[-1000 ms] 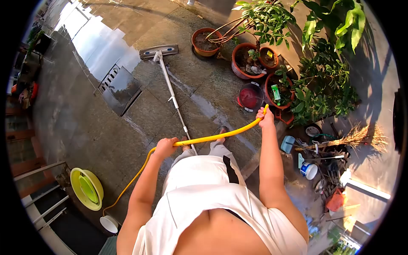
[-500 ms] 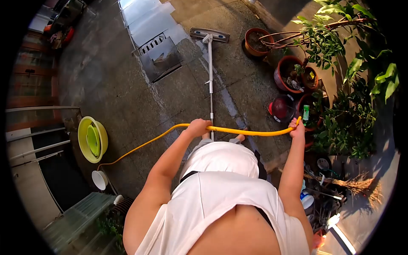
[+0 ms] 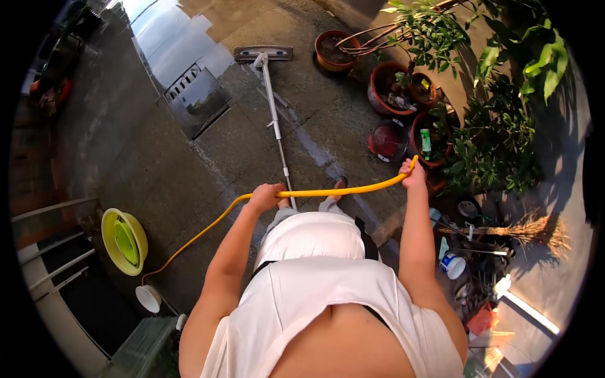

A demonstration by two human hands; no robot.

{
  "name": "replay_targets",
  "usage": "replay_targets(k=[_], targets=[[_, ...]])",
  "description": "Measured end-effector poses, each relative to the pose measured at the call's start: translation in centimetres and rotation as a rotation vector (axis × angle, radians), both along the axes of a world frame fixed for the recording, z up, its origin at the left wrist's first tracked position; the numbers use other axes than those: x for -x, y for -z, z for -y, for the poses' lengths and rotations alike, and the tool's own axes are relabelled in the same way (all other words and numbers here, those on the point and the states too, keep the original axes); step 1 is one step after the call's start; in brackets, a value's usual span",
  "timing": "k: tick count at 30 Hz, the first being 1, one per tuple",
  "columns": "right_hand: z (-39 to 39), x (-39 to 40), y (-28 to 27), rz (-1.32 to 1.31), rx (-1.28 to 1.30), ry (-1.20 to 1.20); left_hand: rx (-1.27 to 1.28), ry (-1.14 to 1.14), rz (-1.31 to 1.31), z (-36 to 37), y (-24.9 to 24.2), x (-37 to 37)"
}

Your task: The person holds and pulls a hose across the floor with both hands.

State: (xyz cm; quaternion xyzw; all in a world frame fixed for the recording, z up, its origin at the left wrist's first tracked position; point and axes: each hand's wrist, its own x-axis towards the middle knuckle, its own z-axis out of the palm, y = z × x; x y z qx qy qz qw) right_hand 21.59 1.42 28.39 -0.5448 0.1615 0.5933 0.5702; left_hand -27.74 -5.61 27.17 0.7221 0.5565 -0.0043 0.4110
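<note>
A yellow hose (image 3: 340, 191) runs across in front of my body. My left hand (image 3: 266, 197) is closed round it on the left, near the upper end of a white mop handle (image 3: 282, 151). On the right, my right hand (image 3: 413, 172) grips the hose close to its end, which points up beside the potted plants. The mop handle slants away from me to a flat mop head (image 3: 263, 53) on the wet floor. From my left hand the hose sags down to the left, toward a small white bowl (image 3: 149, 299).
Yellow-green basins (image 3: 140, 242) lie at the left. Beyond them is a metal drain cover (image 3: 200, 104). Flower pots (image 3: 334, 51) and a dark red round object (image 3: 389, 140) line the right, with a straw broom (image 3: 520, 230) and a white-and-blue bucket (image 3: 452, 266) nearer me.
The view has shifted, so the pots, mop and drain cover appear farther left. Both hands still hold the hose. One foot shows farther forward.
</note>
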Motion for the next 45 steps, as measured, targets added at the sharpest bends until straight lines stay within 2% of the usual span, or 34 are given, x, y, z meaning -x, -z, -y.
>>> replay_targets(k=[17,27,29,32,45], targets=[[0.2,0.8,-0.6,-0.019,0.027,0.075,0.094,0.046,-0.072,-1.2,1.5,-0.5],[-0.5,0.7,0.7,-0.034,-0.011,0.085,0.078,0.148,-0.137,-2.6,2.0,0.3],[-0.8,0.7,0.9,-0.051,-0.016,0.074,0.1,0.138,-0.158,-3.0,0.7,0.2],[-1.3,0.5,1.1,-0.06,-0.024,0.049,0.054,0.125,-0.127,-3.0,2.2,0.9],[-1.5,0.1,1.9,-0.079,-0.036,0.031,0.097,0.074,-0.142,-3.3,1.1,1.1]])
